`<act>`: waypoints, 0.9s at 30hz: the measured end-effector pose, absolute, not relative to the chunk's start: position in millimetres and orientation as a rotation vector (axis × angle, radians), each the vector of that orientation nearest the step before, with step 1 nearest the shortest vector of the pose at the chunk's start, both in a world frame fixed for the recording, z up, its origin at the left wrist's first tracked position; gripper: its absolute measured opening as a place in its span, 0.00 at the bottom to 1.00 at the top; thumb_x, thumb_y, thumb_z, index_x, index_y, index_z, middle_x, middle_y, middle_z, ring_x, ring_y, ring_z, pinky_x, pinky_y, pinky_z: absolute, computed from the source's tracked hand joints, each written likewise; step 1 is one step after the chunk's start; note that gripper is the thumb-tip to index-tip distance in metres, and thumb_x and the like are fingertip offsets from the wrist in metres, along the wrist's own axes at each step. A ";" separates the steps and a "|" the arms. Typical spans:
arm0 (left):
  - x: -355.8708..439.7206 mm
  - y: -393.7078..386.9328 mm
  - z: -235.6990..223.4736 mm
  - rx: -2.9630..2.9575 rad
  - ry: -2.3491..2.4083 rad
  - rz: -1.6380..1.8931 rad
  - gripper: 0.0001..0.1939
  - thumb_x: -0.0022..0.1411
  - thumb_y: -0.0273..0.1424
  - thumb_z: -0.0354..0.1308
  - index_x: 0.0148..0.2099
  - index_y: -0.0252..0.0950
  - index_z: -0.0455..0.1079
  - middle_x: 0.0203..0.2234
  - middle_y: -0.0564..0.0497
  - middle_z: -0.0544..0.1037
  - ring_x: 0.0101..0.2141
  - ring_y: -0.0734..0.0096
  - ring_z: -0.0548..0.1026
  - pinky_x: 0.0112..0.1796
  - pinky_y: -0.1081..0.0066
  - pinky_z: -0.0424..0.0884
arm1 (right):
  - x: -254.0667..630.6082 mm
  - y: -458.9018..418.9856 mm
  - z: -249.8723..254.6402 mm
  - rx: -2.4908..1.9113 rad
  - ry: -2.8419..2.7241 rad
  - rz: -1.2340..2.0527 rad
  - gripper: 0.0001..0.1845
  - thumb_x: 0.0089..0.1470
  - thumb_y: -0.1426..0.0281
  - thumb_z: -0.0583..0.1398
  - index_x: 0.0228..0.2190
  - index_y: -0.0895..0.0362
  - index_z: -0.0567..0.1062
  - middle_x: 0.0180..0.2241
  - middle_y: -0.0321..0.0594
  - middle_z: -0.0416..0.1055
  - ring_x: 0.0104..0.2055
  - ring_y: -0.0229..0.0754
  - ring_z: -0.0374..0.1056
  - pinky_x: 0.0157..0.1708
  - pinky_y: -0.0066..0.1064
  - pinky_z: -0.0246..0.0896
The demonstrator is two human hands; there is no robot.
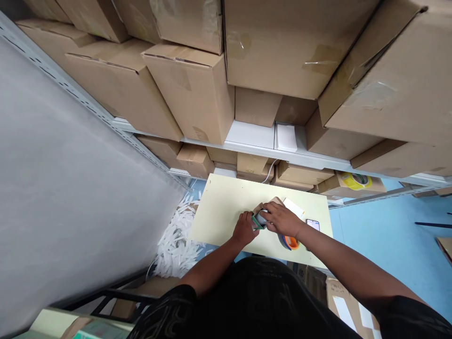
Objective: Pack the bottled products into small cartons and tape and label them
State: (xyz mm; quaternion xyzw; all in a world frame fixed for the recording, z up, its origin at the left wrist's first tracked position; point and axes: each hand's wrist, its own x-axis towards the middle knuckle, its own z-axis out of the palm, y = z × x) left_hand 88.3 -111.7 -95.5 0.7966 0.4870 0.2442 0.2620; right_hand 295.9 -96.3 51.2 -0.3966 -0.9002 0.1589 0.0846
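Note:
Over the pale yellow table, my left hand (245, 229) is closed around a small green-edged box (257, 222). My right hand (284, 219) has its fingers curled over a grey rounded object (261, 218) at the box's opening. How far that object sits inside the box I cannot tell, as my fingers cover part of it. Just below my right wrist lies a tape roll (291, 243) with an orange core. White paper (294, 207) lies beyond the right hand, and a phone (312, 224) rests to its right.
The table (219, 207) stands against a shelf rack (254, 136) stacked with cardboard boxes (190, 89). Shredded white paper (176, 245) covers the floor at left, beside a grey wall (81, 188). Yellow tape (356, 181) sits on a lower box.

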 end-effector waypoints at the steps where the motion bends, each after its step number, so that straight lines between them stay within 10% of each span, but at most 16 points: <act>1: 88.6 -111.6 -95.1 2.160 1.315 0.663 0.32 0.49 0.28 0.68 0.56 0.36 0.65 0.48 0.41 0.73 0.50 0.47 0.72 0.53 0.46 0.72 | 294.6 -96.1 48.1 -1.185 -2.702 0.470 0.22 0.59 0.70 0.63 0.56 0.52 0.76 0.59 0.50 0.70 0.56 0.54 0.67 0.56 0.48 0.65; 17: 80.6 -113.4 -101.3 2.005 1.352 0.646 0.35 0.50 0.31 0.74 0.58 0.35 0.65 0.49 0.41 0.74 0.52 0.46 0.73 0.56 0.46 0.72 | 269.2 -134.1 15.6 -1.318 -2.412 0.406 0.33 0.61 0.70 0.59 0.67 0.55 0.66 0.62 0.55 0.68 0.65 0.59 0.63 0.63 0.55 0.63; 22: 70.8 -113.2 -88.6 1.900 1.295 0.603 0.52 0.48 0.39 0.78 0.69 0.36 0.56 0.61 0.35 0.68 0.61 0.42 0.70 0.60 0.47 0.70 | 283.6 -167.7 8.4 -1.734 -1.919 0.584 0.13 0.65 0.63 0.58 0.47 0.52 0.79 0.44 0.49 0.78 0.46 0.55 0.75 0.49 0.50 0.72; 27: 50.1 -114.8 -70.6 2.044 1.095 0.538 0.50 0.59 0.38 0.69 0.75 0.44 0.46 0.68 0.39 0.61 0.62 0.46 0.71 0.57 0.49 0.75 | 278.1 -171.9 -10.7 -1.875 -1.427 1.125 0.25 0.62 0.55 0.60 0.57 0.50 0.72 0.52 0.43 0.77 0.40 0.46 0.77 0.42 0.39 0.74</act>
